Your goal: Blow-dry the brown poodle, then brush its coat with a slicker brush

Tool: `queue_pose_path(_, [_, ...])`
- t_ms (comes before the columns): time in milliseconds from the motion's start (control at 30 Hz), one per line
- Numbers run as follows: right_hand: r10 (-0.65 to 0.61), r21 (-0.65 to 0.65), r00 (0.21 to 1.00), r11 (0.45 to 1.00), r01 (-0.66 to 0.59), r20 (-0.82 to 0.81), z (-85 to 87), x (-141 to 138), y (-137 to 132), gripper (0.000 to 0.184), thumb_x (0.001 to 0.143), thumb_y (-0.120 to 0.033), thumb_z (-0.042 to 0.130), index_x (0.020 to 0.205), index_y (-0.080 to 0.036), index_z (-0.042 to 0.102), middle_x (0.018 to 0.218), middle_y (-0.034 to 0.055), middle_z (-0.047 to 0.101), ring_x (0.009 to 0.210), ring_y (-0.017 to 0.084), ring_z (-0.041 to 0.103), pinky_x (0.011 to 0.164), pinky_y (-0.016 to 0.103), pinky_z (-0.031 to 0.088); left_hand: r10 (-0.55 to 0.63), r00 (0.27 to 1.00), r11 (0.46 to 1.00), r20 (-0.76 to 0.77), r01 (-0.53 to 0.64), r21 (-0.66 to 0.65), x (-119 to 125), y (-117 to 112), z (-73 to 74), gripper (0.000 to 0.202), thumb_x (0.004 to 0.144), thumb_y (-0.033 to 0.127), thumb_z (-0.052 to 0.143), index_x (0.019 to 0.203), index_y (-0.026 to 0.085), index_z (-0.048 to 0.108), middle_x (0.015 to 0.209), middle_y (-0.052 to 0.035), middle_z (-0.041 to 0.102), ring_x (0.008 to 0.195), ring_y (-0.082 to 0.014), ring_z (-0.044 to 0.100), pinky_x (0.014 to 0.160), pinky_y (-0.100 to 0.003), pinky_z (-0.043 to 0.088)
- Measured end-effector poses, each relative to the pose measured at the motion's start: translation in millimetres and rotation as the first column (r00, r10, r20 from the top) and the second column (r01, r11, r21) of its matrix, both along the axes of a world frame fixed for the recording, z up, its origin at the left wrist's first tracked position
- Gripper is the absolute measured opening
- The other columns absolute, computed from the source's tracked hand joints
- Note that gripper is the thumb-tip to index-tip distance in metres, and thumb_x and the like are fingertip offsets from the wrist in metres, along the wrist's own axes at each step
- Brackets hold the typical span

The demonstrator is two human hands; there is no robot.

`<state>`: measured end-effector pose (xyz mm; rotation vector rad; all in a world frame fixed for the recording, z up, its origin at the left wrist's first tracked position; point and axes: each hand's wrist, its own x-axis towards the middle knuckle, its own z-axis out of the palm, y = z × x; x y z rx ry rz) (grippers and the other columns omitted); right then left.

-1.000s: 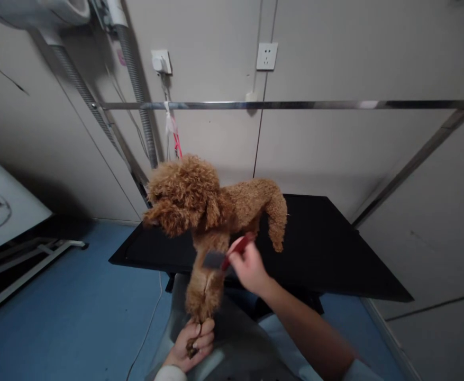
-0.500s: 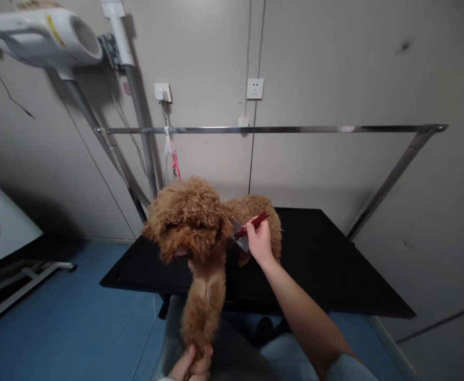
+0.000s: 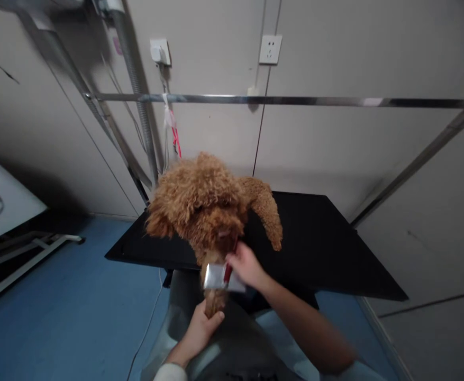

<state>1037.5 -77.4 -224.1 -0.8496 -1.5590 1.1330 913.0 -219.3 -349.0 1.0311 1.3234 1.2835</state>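
A curly brown dog (image 3: pixel 200 196) is on the black table (image 3: pixel 327 248), its head turned down toward my right hand. My left hand (image 3: pixel 200 328) is closed around the lower end of its front leg (image 3: pixel 216 299), over my lap. In my right hand (image 3: pixel 247 263) is the red handle of a slicker brush (image 3: pixel 216 276). The wide silvery brush head lies in front of the leg, just above my left hand. Motion blurs the brush a little, and I cannot tell whether its pins touch the fur. The dog's muzzle is close to the handle.
A metal rail (image 3: pixel 224 99) spans behind the table, with a pink-red cord (image 3: pixel 176 135) hanging from it. Grey hoses (image 3: pixel 136 79) run down at the left. A white cable (image 3: pixel 148 328) lies on the blue floor. A metal-legged stand (image 3: pixel 45 251) is at far left.
My right hand has brought the slicker brush from the dog's shoulder down to its front leg. The dog's head has turned toward the brush. My view has tilted down.
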Motion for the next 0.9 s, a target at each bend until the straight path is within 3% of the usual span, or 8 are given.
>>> queue_pose_path(100, [-0.128,-0.024,0.991,0.992,0.127,-0.028,-5.6,4.3,-1.6,0.016,0.082,-0.032,0.052,0.094,-0.022,0.049,0.081,0.0003,0.059,0.074,0.016,0.059,0.071,0.031,0.051,0.042,0.985,0.997,-0.169,-0.032,0.064,-0.6,2.2,3.9,0.038,0.071,0.044,0.067,0.091,0.012,0.065,0.084,-0.0065,0.068,0.079,-0.0195,0.059,0.075,-0.029,0.048])
queue_pose_path(233, [0.216,-0.086,0.971,0.974,-0.208,0.105,-14.4,6.1,-13.5,0.016,0.074,-0.026,0.063,0.084,-0.022,0.051,0.07,-0.0034,0.058,0.063,0.014,0.057,0.056,0.024,0.049,0.056,0.955,0.998,-0.292,-0.057,0.008,2.0,1.9,-2.4,0.031,0.074,0.038,0.062,0.087,0.011,0.067,0.075,-0.0059,0.068,0.072,-0.0194,0.062,0.068,-0.028,0.05])
queue_pose_path(367, [-0.047,-0.078,0.997,0.996,0.053,0.065,-17.6,9.7,-21.3,0.016,0.081,-0.026,0.055,0.095,-0.022,0.049,0.075,-0.0028,0.057,0.066,0.013,0.057,0.062,0.026,0.05,0.098,0.929,0.995,-0.356,-0.079,0.066,6.2,4.4,-4.2,0.032,0.077,0.034,0.059,0.099,0.013,0.066,0.088,-0.0069,0.071,0.081,-0.02,0.065,0.075,-0.028,0.051])
queue_pose_path(533, [0.114,-0.114,0.989,0.988,-0.103,0.096,-21.0,17.7,-25.2,0.015,0.076,-0.024,0.06,0.087,-0.022,0.051,0.069,-0.0037,0.057,0.061,0.013,0.056,0.056,0.025,0.049,0.122,0.918,0.993,-0.377,-0.114,0.043,10.9,7.0,-4.7,0.025,0.074,0.035,0.059,0.081,0.013,0.066,0.064,-0.0028,0.066,0.06,-0.0171,0.061,0.061,-0.026,0.05])
queue_pose_path(667, [-0.165,-0.063,0.986,0.984,0.164,-0.016,-14.4,26.1,-18.3,0.016,0.08,-0.026,0.055,0.094,-0.022,0.047,0.076,-0.002,0.056,0.067,0.014,0.058,0.062,0.027,0.051,0.171,0.912,0.985,-0.373,-0.161,0.057,14.7,8.6,-5.1,0.031,0.078,0.036,0.058,0.098,0.013,0.064,0.078,-0.0045,0.069,0.069,-0.0173,0.063,0.066,-0.026,0.051])
queue_pose_path(700, [-0.158,-0.042,0.987,0.987,0.157,-0.021,-12.7,26.9,-18.7,0.016,0.08,-0.024,0.055,0.094,-0.022,0.047,0.078,-0.0014,0.057,0.068,0.014,0.059,0.063,0.027,0.051,0.163,0.915,0.987,-0.368,-0.154,0.055,15.2,9.1,-5.6,0.032,0.077,0.035,0.058,0.098,0.012,0.063,0.078,-0.0047,0.07,0.069,-0.0175,0.063,0.066,-0.027,0.051])
queue_pose_path(833, [0.119,-0.117,0.992,0.987,-0.114,0.035,-12.0,24.5,-19.7,0.011,0.074,-0.022,0.06,0.082,-0.022,0.052,0.067,-0.0026,0.059,0.059,0.015,0.059,0.053,0.026,0.05,0.129,0.917,0.992,-0.377,-0.123,0.039,14.5,11.2,-9.6,0.026,0.076,0.038,0.059,0.08,0.013,0.064,0.058,-0.0006,0.062,0.053,-0.0156,0.057,0.052,-0.024,0.047])
queue_pose_path(900, [-0.015,-0.106,1.0,0.994,0.014,-0.01,-12.5,24.6,-13.9,0.011,0.078,-0.025,0.056,0.087,-0.022,0.049,0.069,-0.0031,0.058,0.061,0.015,0.059,0.056,0.027,0.05,0.135,0.917,0.991,-0.375,-0.125,0.053,13.8,12.0,-11.3,0.028,0.078,0.039,0.058,0.085,0.013,0.064,0.063,-0.0015,0.065,0.057,-0.0161,0.059,0.055,-0.024,0.048])
